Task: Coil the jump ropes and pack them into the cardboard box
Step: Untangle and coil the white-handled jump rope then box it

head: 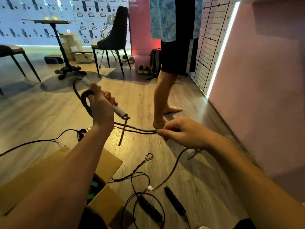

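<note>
Gripping two white handles [119,110] together with a few turns of dark rope [85,96], the left hand [102,106] sits left of the frame's centre, raised above the wooden floor [41,113], its fingers curled round the bundle. One handle tip pokes out above the thumb and the other below the fingers. A short loose end of the rope dangles under that lower handle.

Two strands run from the bundle to the right, almost level, into the right hand [183,133] at centre right. That hand pinches both strands between thumb and forefinger, with the other fingers folded under. Below it the rope drops toward the lower middle of the frame and ends near a small white piece on the floor.

The cardboard box [112,161] stands open at lower left, partly hidden by the left forearm. Something green and blue shows inside, too little to identify.

A second jump rope [143,176] lies loose on the floor at bottom centre, just right of the box. Its thin cord lies in loops, and its two black handles [149,207] lie side by side, apart from each other.

A barefoot person [163,90] stands at upper centre. A dark chair [113,33] and a pedestal table [49,22] stand in the upper left. A power strip [82,132] with a black cable lies at mid left.
</note>
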